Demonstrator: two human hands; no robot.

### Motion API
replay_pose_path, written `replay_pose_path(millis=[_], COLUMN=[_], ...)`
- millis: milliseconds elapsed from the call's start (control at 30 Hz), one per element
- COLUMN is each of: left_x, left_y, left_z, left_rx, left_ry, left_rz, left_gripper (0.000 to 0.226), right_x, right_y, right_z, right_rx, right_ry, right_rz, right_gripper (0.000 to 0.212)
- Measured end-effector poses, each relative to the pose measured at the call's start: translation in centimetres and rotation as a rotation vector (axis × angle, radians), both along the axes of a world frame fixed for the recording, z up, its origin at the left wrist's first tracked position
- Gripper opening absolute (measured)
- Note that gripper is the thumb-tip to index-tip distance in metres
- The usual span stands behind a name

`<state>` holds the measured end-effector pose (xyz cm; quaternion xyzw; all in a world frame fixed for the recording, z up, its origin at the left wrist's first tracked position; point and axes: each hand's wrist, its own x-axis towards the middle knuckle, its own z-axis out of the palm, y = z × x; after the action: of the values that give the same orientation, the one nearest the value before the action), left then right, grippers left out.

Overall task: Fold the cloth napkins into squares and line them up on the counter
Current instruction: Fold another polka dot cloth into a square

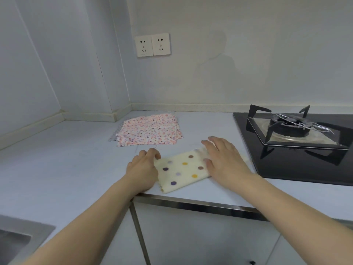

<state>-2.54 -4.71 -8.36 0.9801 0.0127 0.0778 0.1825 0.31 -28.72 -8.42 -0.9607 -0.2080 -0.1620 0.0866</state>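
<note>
Two bare forearms are entering from the lower edge, crossing above the cabinet fronts and the metal trim of the counter; a corner of the sink is showing at lower left. Both are reaching to the dotted napkin, which is lying near the counter's front edge, just left of the black gas hob and apart from it.

The left hand is sitting at the napkin's left edge with fingers curled, pinching the cloth at its upper left corner — probably to anchor that side so the layers are not sliding. The right hand is lying flat over the right end, fingers extended and relaxed, pressing down; its purpose appears to be flattening a crease rather than grasping. A strip of cloth is peeking out beyond that hand toward the hob, so the exact outline there cannot be told.

The napkin is reading as an oblong, tilted relative to the counter edge — judged, one more fold is needed for a square.

Behind it, well apart, a pile of floral napkins is resting near the back wall, with a grey patterned cloth showing beneath its left edge. Twin wall sockets are sitting above.
</note>
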Motion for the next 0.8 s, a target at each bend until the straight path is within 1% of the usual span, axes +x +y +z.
replay_pose_path(millis=[33, 67, 100, 167, 233, 267, 333, 467, 567, 667, 800], left_x=[-0.5, -1.1, -1.8, -3.2, -4.4, -4.8, -5.5, -6.4, -6.5, -6.2, -5.7], left_y=[0.6, 1.2, 1.6, 1.9, 1.8, 1.8, 1.6, 1.2, 1.0, 0.9, 0.8], left_z=[0.1, 0.2, 0.2, 0.5, 1.0, 1.2, 1.7, 2.3, 2.1, 1.6, 1.5], left_rx=[-0.070, -0.140, -0.194, -0.242, -0.277, -0.304, -0.338, -0.329, -0.319, -0.245, -0.167], left_ry=[0.008, 0.009, 0.002, 0.004, 0.036, 0.051, 0.056, 0.054, 0.098, 0.085, 0.065], left_rz=[-0.001, -0.005, -0.011, -0.013, -0.001, 0.005, 0.003, 0.011, 0.000, 0.040, 0.075], left_gripper=[0.033, 0.030, 0.028, 0.030, 0.036, 0.038, 0.037, 0.027, 0.018, 0.009, 0.014], right_x=[-2.0, -4.3, -6.3, -8.7, -9.3, -9.4, -9.8, -11.0, -11.3, -11.3, -11.3], right_y=[1.1, 2.3, 3.3, 5.0, 6.1, 6.5, 6.9, 6.5, 5.5, 4.9, 4.5], right_z=[-0.2, -0.3, -0.4, -1.0, -1.5, -1.6, -1.7, -1.9, -2.0, -2.2, -2.6], right_rx=[0.086, 0.145, 0.154, 0.071, -0.035, -0.063, -0.077, -0.088, -0.108, -0.134, -0.172], right_ry=[-0.074, -0.094, -0.083, -0.049, -0.068, -0.090, -0.150, -0.274, -0.405, -0.483, -0.552], right_rz=[0.073, 0.143, 0.188, 0.185, 0.129, 0.101, 0.071, 0.116, 0.186, 0.238, 0.274], right_gripper=[0.047, 0.043, 0.043, 0.055, 0.066, 0.066, 0.057, 0.035, 0.031, 0.026, 0.023])
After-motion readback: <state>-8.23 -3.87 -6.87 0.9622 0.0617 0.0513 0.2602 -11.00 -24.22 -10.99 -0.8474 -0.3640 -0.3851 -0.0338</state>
